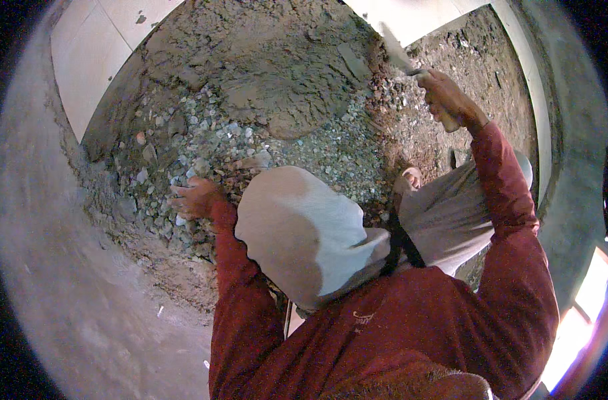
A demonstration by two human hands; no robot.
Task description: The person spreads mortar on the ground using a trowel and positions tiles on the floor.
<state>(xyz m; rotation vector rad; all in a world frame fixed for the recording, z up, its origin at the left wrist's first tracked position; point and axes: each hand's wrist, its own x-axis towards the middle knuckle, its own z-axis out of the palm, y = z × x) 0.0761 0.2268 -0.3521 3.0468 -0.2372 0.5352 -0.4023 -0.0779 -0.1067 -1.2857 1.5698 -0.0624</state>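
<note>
My right hand (445, 100) is closed around the handle of a trowel (397, 53), at the upper right. The trowel's blade points up and left, over the border between wet mortar and a pale tile edge. My left hand (197, 199) rests low on the loose gravel (234, 137), fingers somewhat apart and touching the stones. Whether a small stone lies under its fingers is hidden. Beyond the gravel spreads a patch of wet grey-brown mortar (271, 87) with a rough, worked surface.
Pale floor tiles (84, 67) border the mortar at the upper left, with another tile (411, 17) at the top. A grey plastered wall (37, 220) curves along the left. My knee (291, 220) and bare foot (413, 177) are close to the gravel. Rough rubble (464, 53) covers the right side.
</note>
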